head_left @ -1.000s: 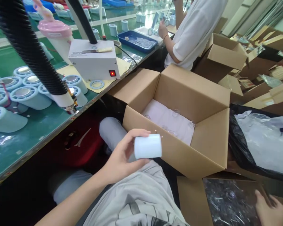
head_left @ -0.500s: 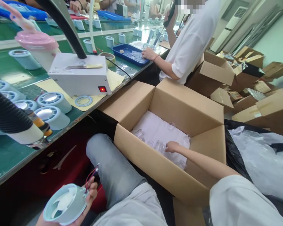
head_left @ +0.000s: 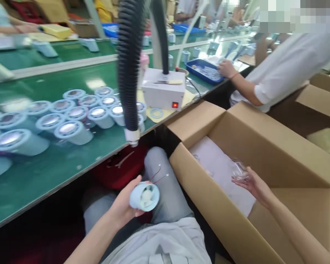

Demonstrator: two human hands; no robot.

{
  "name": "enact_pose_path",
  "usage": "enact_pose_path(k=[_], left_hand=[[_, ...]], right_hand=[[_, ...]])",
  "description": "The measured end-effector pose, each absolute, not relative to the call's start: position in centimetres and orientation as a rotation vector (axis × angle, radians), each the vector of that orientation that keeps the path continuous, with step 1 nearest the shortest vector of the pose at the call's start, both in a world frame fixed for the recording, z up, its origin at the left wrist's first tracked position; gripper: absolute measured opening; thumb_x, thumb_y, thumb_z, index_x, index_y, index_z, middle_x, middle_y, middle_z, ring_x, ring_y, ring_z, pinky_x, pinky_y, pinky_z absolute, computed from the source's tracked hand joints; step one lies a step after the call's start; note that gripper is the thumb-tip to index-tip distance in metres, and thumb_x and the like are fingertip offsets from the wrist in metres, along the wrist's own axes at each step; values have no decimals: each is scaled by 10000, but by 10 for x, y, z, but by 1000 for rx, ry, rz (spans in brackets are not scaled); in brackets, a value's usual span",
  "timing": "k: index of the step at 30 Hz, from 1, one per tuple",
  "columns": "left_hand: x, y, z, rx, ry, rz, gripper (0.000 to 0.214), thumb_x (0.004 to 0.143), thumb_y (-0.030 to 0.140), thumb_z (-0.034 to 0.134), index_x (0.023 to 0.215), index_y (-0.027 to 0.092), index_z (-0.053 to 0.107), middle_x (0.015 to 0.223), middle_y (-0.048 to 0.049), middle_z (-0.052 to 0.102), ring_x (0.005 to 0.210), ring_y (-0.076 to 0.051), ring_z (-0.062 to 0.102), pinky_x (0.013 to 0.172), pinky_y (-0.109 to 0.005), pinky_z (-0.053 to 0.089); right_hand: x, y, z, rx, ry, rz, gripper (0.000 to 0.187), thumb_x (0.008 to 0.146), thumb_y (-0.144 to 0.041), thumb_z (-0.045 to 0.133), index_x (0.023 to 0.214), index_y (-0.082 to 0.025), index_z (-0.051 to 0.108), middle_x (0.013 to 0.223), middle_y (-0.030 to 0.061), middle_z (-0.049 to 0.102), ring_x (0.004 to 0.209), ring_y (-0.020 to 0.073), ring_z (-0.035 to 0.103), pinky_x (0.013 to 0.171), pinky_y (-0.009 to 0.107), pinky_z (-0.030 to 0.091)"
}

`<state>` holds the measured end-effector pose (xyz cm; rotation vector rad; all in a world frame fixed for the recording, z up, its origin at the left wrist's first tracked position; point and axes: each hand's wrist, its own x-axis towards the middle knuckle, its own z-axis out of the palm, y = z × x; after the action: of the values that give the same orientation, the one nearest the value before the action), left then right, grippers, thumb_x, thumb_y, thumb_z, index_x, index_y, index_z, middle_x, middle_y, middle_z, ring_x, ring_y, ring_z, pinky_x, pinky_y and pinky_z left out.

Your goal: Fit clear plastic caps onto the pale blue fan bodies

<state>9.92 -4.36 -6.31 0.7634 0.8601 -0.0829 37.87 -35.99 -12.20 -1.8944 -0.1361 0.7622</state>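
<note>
My left hand (head_left: pixel 122 203) is wrapped round a light-blue fan housing (head_left: pixel 144 197) above my lap. The housing lies tilted on its side, its round opening with white fan blades turned toward me. Thin wires (head_left: pixel 158 175) stick out past its top. Over the open cardboard box (head_left: pixel 202 189), my right hand (head_left: pixel 257 186) grips a clear plastic piece (head_left: pixel 238 171), cup-like in shape, between thumb and fingers. Below it in the box lies a white sheet (head_left: pixel 222 172). A few other clear pieces show near the box's left wall, partly hidden by it.
Many light-blue housings (head_left: pixel 71 132) stand on the green bench (head_left: pixel 104 154) to the left. A black ribbed hose (head_left: pixel 129 73) hangs over its edge. Behind are a white box with a lit red switch (head_left: pixel 165 93) and a blue tray (head_left: pixel 203 71). A co-worker's arm (head_left: pixel 243 82) reaches there.
My right hand has risen from the box floor with a clear plastic piece in it. My left hand has turned the fan housing onto its side. The view has swung left.
</note>
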Motion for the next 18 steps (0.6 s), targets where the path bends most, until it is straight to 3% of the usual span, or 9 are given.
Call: enact_pose_path(k=[2, 3, 5, 7, 9, 11, 14, 16, 18], left_hand=[[99, -42, -64, 891, 752, -110, 306, 868, 436, 515, 870, 140, 596, 595, 7, 555, 353, -52, 383, 294, -137, 286], [98, -40, -63, 935, 718, -120, 326, 849, 461, 525, 877, 144, 595, 615, 8, 547, 372, -55, 386, 301, -142, 287], [95, -37, -58, 993, 677, -143, 344, 806, 469, 572, 874, 134, 614, 659, -4, 553, 413, -63, 396, 313, -153, 278], [88, -34, -47, 1075, 636, -181, 332, 785, 448, 618, 870, 128, 643, 666, 0, 549, 444, -69, 395, 325, -159, 248], [79, -31, -34, 1163, 614, -202, 277, 778, 401, 668, 876, 142, 673, 671, 15, 546, 508, -84, 429, 378, -165, 286], [68, -30, -21, 1408, 586, -149, 203, 791, 334, 682, 909, 171, 694, 757, 13, 590, 659, -116, 515, 538, -188, 408], [48, -31, -11, 1914, 573, 26, 160, 837, 267, 629, 971, 205, 690, 947, -6, 623, 867, -163, 565, 796, -268, 450], [36, -32, -12, 2035, 611, 128, 219, 839, 274, 646, 1050, 215, 660, 1004, -19, 622, 891, -175, 581, 815, -290, 456], [26, -31, -17, 2015, 631, 238, 408, 778, 342, 751, 1148, 228, 623, 1040, -27, 609, 912, -181, 592, 818, -295, 475]], right_hand=[[363, -342, -98, -1835, -281, 737, 501, 802, -715, 515, 760, -222, 595, 1009, 145, 690, 957, 330, 692, 891, 514, 545], [349, -328, -86, -1825, -407, 729, 411, 795, -629, 597, 859, -227, 649, 1100, 144, 681, 1025, 345, 665, 921, 524, 527], [313, -293, -63, -1865, -1046, 637, 333, 881, -414, 586, 1172, -269, 656, 1294, 131, 608, 1194, 350, 573, 999, 544, 472], [274, -254, -47, -1855, -1643, 377, 442, 866, -269, 595, 1306, -321, 602, 1368, 120, 557, 1164, 356, 575, 916, 530, 526], [243, -217, -40, -1849, -1899, 67, 530, 847, -153, 565, 1353, -307, 573, 1330, 143, 571, 1093, 358, 589, 817, 512, 562], [226, -189, -40, -1870, -1979, -49, 534, 823, -84, 541, 1328, -248, 597, 1282, 174, 584, 1070, 369, 584, 756, 494, 573], [218, -164, -42, -1816, -2017, 188, 342, 790, -29, 543, 1044, -192, 703, 1284, 168, 573, 1110, 362, 570, 729, 439, 573], [217, -155, -40, -1717, -1970, 482, 170, 791, -52, 593, 852, -190, 672, 1301, 135, 560, 1135, 331, 568, 755, 405, 563], [215, -149, -35, -1619, -1825, 739, 68, 827, -143, 649, 788, -196, 633, 1276, 106, 564, 1148, 294, 568, 835, 400, 538]])
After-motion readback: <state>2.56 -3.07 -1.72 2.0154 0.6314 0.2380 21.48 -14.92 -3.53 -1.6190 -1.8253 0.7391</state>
